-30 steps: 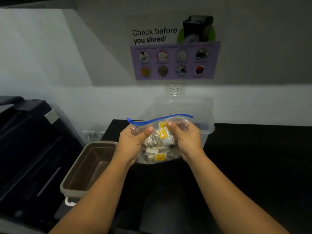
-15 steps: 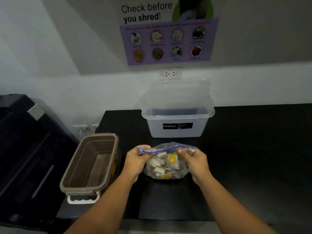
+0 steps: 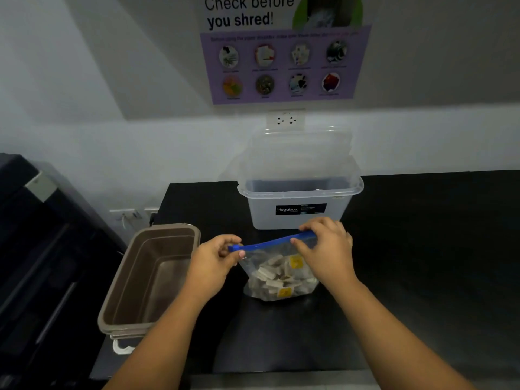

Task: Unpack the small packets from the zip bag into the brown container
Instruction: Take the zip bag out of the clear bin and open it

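Observation:
A clear zip bag with a blue zip strip stands on the black counter, full of several small white and yellow packets. My left hand pinches the left end of the blue strip. My right hand grips the strip's right end from above, its fingers curled over it. The zip looks closed along its length. The brown container, open and empty, sits on the counter's left edge, just left of my left hand.
A clear Megabox tub with its lid leaning against the wall stands right behind the bag. A dark machine fills the left side. Wall sockets and a shredder poster hang above. The black counter extends to the right.
The bag came down from chest height onto the counter. Both hands shifted from the bag's body up to the ends of the blue zip strip.

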The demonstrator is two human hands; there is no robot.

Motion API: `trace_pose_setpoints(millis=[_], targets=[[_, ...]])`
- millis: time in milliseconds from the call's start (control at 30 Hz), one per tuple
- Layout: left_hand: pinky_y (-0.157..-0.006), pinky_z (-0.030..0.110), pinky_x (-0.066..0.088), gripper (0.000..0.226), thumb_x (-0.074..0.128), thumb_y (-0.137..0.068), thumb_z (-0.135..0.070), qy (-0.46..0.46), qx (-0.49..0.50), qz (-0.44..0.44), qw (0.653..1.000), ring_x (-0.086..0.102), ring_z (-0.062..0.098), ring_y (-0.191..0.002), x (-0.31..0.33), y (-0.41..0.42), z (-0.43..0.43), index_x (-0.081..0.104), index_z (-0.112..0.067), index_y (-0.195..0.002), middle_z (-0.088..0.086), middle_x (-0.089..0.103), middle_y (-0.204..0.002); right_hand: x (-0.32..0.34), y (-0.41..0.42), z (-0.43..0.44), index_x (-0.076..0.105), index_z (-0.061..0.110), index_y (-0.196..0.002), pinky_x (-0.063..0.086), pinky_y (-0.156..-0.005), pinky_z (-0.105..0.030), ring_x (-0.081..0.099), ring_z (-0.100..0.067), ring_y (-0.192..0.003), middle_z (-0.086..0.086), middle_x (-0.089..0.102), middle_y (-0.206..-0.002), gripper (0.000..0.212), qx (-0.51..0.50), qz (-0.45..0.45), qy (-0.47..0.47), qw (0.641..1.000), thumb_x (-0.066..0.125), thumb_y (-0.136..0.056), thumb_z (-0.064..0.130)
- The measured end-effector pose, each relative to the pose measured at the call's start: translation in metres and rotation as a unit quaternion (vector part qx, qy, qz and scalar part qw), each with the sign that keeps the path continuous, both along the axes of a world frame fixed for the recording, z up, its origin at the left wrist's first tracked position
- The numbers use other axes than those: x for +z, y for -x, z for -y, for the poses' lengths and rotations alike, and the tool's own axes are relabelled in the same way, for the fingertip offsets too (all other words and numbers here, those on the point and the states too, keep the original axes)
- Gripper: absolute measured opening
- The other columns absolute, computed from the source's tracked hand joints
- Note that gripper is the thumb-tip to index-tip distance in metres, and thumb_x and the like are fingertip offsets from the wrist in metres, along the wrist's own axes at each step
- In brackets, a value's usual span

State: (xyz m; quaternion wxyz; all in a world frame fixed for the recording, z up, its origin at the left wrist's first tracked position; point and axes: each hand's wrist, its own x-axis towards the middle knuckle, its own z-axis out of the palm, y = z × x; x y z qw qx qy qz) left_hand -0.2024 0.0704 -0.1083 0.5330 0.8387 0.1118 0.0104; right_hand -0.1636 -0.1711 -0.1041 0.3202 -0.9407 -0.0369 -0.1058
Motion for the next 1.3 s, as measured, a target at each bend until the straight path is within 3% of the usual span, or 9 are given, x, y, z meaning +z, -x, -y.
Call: trace_pose_setpoints(millis=[133, 233, 333, 500, 633, 833, 1300], targets=[[-0.077, 0.022, 0.059, 0.027, 0.077, -0.085, -0.001, 0.066, 0.003, -0.001, 0.998, 0.074, 0.014, -0.086, 0.003, 0.002, -0.001, 0.071, -0.022, -0.100, 0.003, 0.076, -0.093, 0.016, 0.004, -0.031, 0.064, 0.040, -0.126, 0.016, -0.122, -0.056, 0.038, -0.015, -0.138, 0.014, 0.057, -0.133, 0.037, 0.116, -0.017, 0.144, 0.983, 0.063, -0.093, 0.055], [-0.072, 0.021, 0.059, 0.024, 0.078, -0.083, 0.002, 0.084, 0.013, 0.016, 0.996, 0.074, 0.016, -0.081, 0.004, 0.001, -0.004, 0.073, -0.016, -0.099, 0.004, 0.077, -0.089, 0.016, 0.004, -0.059, 0.064, 0.035, -0.131, 0.008, -0.123, -0.060, 0.045, -0.016, -0.135, 0.011, 0.062, -0.133, 0.037, 0.197, -0.012, 0.176, 0.964, 0.057, -0.098, 0.051], [-0.072, 0.021, 0.059, 0.024, 0.076, -0.086, 0.000, 0.076, -0.001, 0.006, 0.997, 0.074, 0.013, -0.084, 0.006, 0.001, -0.009, 0.074, -0.016, -0.103, 0.002, 0.077, -0.091, 0.012, 0.002, -0.078, 0.069, 0.030, -0.125, 0.016, -0.120, -0.052, 0.053, -0.018, -0.125, 0.007, 0.068, -0.122, 0.031, 0.218, -0.009, 0.153, 0.964, 0.056, -0.101, 0.045], [-0.077, 0.024, 0.060, 0.023, 0.070, -0.092, -0.004, 0.055, -0.025, 0.011, 0.998, 0.074, 0.017, -0.084, 0.005, 0.002, -0.019, 0.074, -0.022, -0.105, -0.001, 0.078, -0.090, 0.006, 0.001, -0.085, 0.071, 0.033, -0.121, 0.029, -0.103, -0.041, 0.055, -0.016, -0.111, 0.009, 0.067, -0.112, 0.027, 0.199, 0.011, 0.127, 0.972, 0.055, -0.101, 0.044], [-0.076, 0.022, 0.059, 0.017, 0.071, -0.091, -0.009, 0.016, -0.044, 0.022, 0.999, 0.073, 0.012, -0.081, 0.008, 0.002, -0.020, 0.076, -0.023, -0.099, -0.005, 0.077, -0.088, 0.004, 0.001, -0.090, 0.071, 0.032, -0.120, 0.033, -0.101, -0.039, 0.056, -0.015, -0.110, 0.009, 0.067, -0.113, 0.030, 0.218, 0.005, 0.112, 0.969, 0.055, -0.100, 0.049], [-0.075, 0.021, 0.059, 0.016, 0.073, -0.091, -0.011, -0.019, -0.063, 0.028, 0.997, 0.072, 0.008, -0.081, 0.010, 0.002, -0.022, 0.077, -0.026, -0.094, -0.013, 0.075, -0.087, 0.004, -0.001, -0.090, 0.075, 0.023, -0.116, 0.047, -0.094, -0.041, 0.061, -0.019, -0.104, 0.002, 0.070, -0.109, 0.026, 0.242, 0.004, 0.080, 0.967, 0.062, -0.099, 0.038], [-0.070, 0.016, 0.054, 0.013, 0.071, -0.093, -0.017, -0.073, -0.056, 0.038, 0.995, 0.067, 0.004, -0.074, 0.009, 0.000, -0.021, 0.076, -0.028, -0.090, -0.010, 0.071, -0.077, 0.004, -0.006, -0.041, 0.073, 0.030, -0.111, 0.043, -0.097, -0.035, 0.058, -0.009, -0.100, 0.014, 0.068, -0.106, 0.018, 0.180, 0.012, 0.104, 0.978, 0.061, -0.100, 0.038]])
